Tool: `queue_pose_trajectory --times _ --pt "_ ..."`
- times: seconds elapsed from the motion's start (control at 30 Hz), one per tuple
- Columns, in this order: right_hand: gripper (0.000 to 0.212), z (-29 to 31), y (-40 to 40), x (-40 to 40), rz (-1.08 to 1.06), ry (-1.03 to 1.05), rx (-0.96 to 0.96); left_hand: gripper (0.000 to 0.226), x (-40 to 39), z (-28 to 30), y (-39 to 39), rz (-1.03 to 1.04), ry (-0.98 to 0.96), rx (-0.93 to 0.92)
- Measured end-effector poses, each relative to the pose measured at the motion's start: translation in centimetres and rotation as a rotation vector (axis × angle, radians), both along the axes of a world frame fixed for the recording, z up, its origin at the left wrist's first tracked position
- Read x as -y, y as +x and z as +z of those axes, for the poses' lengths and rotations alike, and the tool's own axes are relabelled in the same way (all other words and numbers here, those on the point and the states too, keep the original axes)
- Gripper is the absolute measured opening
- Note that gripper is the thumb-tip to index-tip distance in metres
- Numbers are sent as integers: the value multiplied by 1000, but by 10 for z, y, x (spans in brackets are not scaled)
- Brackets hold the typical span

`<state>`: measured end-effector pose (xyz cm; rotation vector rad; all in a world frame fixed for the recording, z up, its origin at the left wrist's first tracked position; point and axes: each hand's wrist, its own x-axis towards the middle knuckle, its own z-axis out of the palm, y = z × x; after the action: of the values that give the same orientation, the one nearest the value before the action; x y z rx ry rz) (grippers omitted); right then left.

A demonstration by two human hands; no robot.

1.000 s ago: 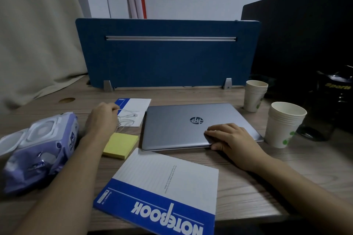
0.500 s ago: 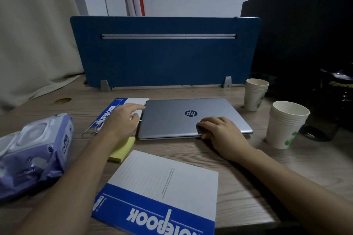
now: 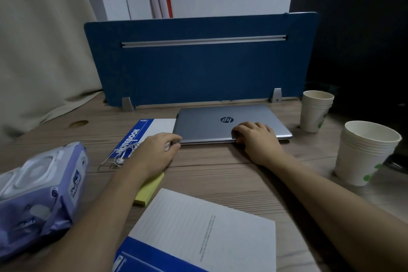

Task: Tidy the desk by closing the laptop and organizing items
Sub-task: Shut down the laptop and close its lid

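The silver laptop (image 3: 220, 121) lies closed on the wooden desk (image 3: 220, 172), close to the blue divider. My left hand (image 3: 154, 152) grips its front left corner, thumb and fingers on the edge. My right hand (image 3: 256, 139) rests on the lid's front edge, fingers curled over it. A small notebook (image 3: 152, 128) lies left of the laptop with white earphones (image 3: 120, 160) on it. A yellow sticky pad (image 3: 150, 190) sits partly under my left wrist. A larger blue and white notebook (image 3: 198, 232) lies nearest to me.
A purple wet-wipe pack (image 3: 39, 194) sits at the left. Two stacks of paper cups (image 3: 315, 112) (image 3: 364, 152) stand at the right, in front of a black partition (image 3: 357, 51). The blue divider (image 3: 198, 62) closes off the back. A curtain hangs at the left.
The laptop has slid away from me toward the divider with both hands on it. My left hand moved from the earphones and small notebook to the laptop's corner.
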<state>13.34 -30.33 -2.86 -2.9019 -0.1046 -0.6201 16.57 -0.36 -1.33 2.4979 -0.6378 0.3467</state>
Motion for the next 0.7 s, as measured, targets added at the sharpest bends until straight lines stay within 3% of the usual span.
queue_pose_trajectory --times 0.7 --pt "27 6 51 0 -85 -52 10 33 -1 0 13 66 -6 -20"
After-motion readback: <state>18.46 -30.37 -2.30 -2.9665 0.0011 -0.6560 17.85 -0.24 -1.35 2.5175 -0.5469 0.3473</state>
